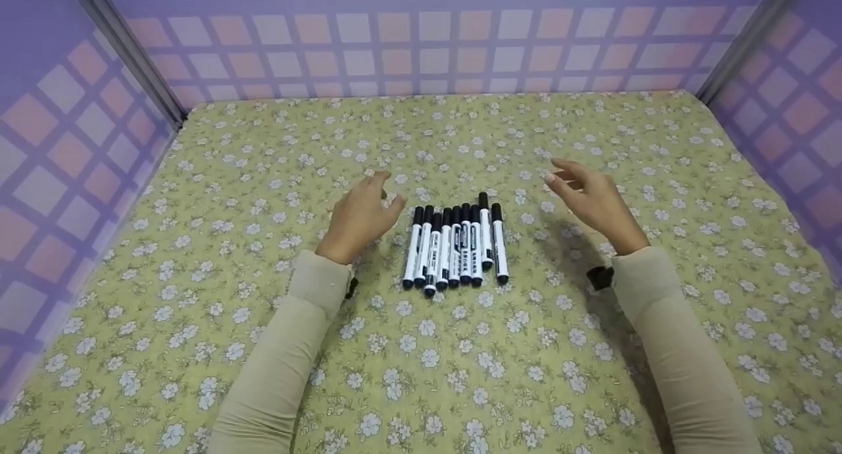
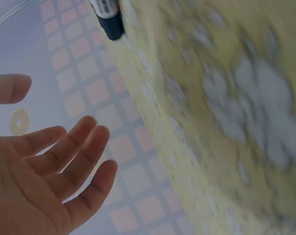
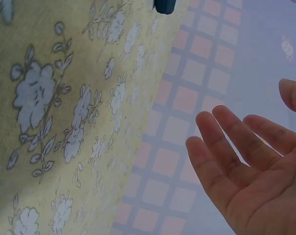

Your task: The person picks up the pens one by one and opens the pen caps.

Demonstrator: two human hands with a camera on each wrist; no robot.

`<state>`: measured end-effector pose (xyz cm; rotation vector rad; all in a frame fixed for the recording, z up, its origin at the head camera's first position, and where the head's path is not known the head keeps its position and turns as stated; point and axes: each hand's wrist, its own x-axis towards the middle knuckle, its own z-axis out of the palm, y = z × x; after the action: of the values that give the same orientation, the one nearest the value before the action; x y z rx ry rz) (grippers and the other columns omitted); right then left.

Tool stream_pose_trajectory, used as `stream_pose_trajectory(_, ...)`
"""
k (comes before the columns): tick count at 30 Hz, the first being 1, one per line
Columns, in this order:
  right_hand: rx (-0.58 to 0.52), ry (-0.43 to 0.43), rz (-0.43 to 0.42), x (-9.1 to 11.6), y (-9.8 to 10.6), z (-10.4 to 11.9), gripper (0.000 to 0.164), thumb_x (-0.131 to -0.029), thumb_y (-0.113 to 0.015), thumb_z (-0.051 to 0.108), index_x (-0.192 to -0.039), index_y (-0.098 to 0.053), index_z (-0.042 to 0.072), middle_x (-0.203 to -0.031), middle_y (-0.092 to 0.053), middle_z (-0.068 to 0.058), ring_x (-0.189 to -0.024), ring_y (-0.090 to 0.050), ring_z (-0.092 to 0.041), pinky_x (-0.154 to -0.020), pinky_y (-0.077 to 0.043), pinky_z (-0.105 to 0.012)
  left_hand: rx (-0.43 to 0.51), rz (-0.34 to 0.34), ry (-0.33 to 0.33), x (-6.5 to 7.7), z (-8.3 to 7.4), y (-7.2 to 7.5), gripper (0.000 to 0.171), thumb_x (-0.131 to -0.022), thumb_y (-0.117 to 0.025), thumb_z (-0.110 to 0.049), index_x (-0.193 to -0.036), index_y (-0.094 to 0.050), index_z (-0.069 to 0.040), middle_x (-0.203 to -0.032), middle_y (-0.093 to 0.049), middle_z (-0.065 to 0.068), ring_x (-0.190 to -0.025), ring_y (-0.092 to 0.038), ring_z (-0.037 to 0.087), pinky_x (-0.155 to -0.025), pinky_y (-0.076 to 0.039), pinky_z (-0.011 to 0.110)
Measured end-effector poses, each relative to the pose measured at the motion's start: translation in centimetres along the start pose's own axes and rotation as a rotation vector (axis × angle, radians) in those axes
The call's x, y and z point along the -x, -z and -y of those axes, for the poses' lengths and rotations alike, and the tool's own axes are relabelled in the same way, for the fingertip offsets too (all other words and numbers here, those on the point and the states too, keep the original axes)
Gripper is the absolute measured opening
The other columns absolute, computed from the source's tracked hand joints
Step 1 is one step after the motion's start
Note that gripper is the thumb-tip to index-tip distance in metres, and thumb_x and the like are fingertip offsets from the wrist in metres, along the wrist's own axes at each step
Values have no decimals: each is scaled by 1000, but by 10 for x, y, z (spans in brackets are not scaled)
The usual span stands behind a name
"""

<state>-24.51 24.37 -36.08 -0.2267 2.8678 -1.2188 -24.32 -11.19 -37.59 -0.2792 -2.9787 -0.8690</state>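
A row of several white markers with black caps (image 1: 456, 247) lies side by side on the flowered cloth in the head view. Two at the right end sit slightly apart, one of them shifted farther back. Left of the row hovers my left hand (image 1: 362, 214), empty, its fingers relaxed and apart in the left wrist view. My right hand (image 1: 592, 201) is off to the right of the row, also holding nothing, fingers loosely bent. One marker's dark end (image 2: 111, 27) shows at the top of the left wrist view, and another dark end (image 3: 164, 6) tops the right wrist view.
The yellow-green flowered tablecloth (image 1: 408, 375) covers the whole surface. Purple panels with pink and white squares (image 1: 434, 52) stand behind it and along both sides, joined by grey corner posts (image 1: 135, 56). Each wrist carries a dark strap under a beige sleeve (image 1: 266, 362).
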Motion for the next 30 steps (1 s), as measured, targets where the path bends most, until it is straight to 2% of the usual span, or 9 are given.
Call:
stream_pose_trajectory(3,-29,-10,15,-2,1,0,60,-96,-48,52,-146,-43,19,-130,-59,-16,-112,-58,-32,-91,-48,-49,149,124,29,0,-2,-2,62,-96,-53,-40,-148,-36,-11,-121,-59,11,-88,-61,24,-70,-51,40)
stream_pose_trajectory(6,-74,-18,26,-4,0,-3,55,-97,-50,47,-143,-48,16,-124,-62,-17,-102,-63,-27,-86,-53,-38,277,258,49,0,-2,-4,65,-95,-54,-39,-150,-32,-12,-117,-58,10,-82,-58,23,-68,-49,37)
stream_pose_trajectory(10,-123,-30,47,-6,0,-7,52,-97,-51,42,-140,-51,13,-123,-63,-18,-92,-65,-15,-81,-54,-28,313,384,55,-2,-1,-8,67,-95,-54,-40,-150,-29,-11,-121,-58,11,-92,-56,19,-78,-48,37)
stream_pose_trajectory(11,-131,-36,54,-6,0,-8,51,-98,-51,41,-140,-51,12,-122,-63,-18,-91,-65,-13,-81,-54,-28,315,404,61,-2,0,-10,68,-95,-55,-40,-150,-28,-10,-121,-57,12,-89,-55,19,-78,-48,37)
stream_pose_trajectory(14,-138,-52,73,-7,0,-9,49,-99,-51,38,-139,-51,12,-120,-64,-18,-90,-65,-13,-82,-54,-30,309,434,94,-4,0,-13,70,-94,-57,-40,-150,-27,-11,-115,-57,11,-75,-51,14,-70,-47,34)
stream_pose_trajectory(17,-134,-69,92,-9,-1,-10,47,-100,-49,36,-139,-51,11,-119,-64,-17,-91,-64,-13,-86,-54,-34,310,449,131,-5,1,-16,71,-93,-59,-38,-151,-27,-12,-96,-54,8,-58,-41,14,-57,-42,32)
stream_pose_trajectory(21,-119,-73,108,-10,-1,-10,46,-101,-48,33,-140,-50,10,-119,-64,-17,-93,-64,-16,-88,-53,-38,317,460,165,-7,2,-19,73,-92,-63,-36,-151,-27,-14,-84,-49,3,-52,-38,11,-50,-40,29)
stream_pose_trajectory(25,-109,-72,118,-10,0,-9,46,-101,-47,33,-140,-50,9,-119,-64,-17,-98,-64,-25,-88,-53,-39,321,462,179,-8,3,-20,76,-90,-67,-32,-151,-26,-14,-92,-52,5,-54,-41,12,-50,-41,27)
stream_pose_trajectory(30,-103,-71,149,-10,0,-10,48,-101,-47,36,-141,-49,10,-121,-63,-17,-101,-63,-28,-91,-52,-41,316,467,181,-9,2,-20,76,-88,-69,-27,-151,-27,-13,-106,-56,12,-57,-42,12,-52,-41,28)
